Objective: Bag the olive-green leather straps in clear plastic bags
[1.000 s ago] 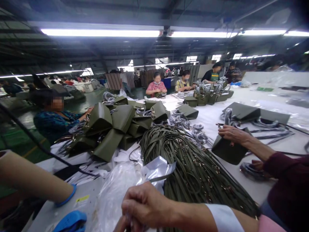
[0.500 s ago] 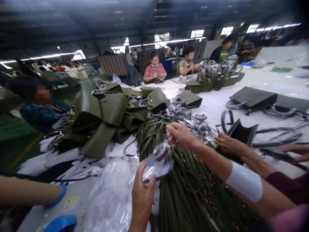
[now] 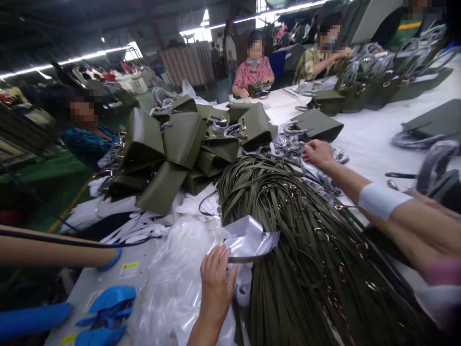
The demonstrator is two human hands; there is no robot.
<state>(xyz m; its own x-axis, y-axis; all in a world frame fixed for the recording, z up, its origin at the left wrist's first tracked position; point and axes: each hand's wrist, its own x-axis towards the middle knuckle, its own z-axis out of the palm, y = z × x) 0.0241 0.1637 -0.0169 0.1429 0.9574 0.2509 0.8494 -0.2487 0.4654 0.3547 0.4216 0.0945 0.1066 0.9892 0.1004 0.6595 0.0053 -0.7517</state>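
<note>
My left hand [image 3: 215, 278] is at the lower middle, its curled fingers on the near end of a clear plastic film [image 3: 248, 235] that has a dark green strip along its lower edge. Farther off to the right, my right hand [image 3: 319, 153] is closed above film-wrapped handles [image 3: 288, 139]; what its fingertips hold is too small to make out. Between and below the hands spreads a big heap of dark green straps [image 3: 281, 283] with metal clips. Crumpled clear plastic [image 3: 173, 278] lies left of my left hand.
Green bags [image 3: 183, 139] are piled at the left behind the straps, and more bags [image 3: 374, 91] stand on the white table [image 3: 382, 125]. Blue-handled tools [image 3: 108, 307] lie at the lower left. Several people sit around the table; another person's arm reaches in from the left.
My right hand has moved away from my left hand, forward and right to the wrapped handles. The wrapped bundle between my hands is gone. The view has shifted, and a neighbour's hand at right has withdrawn.
</note>
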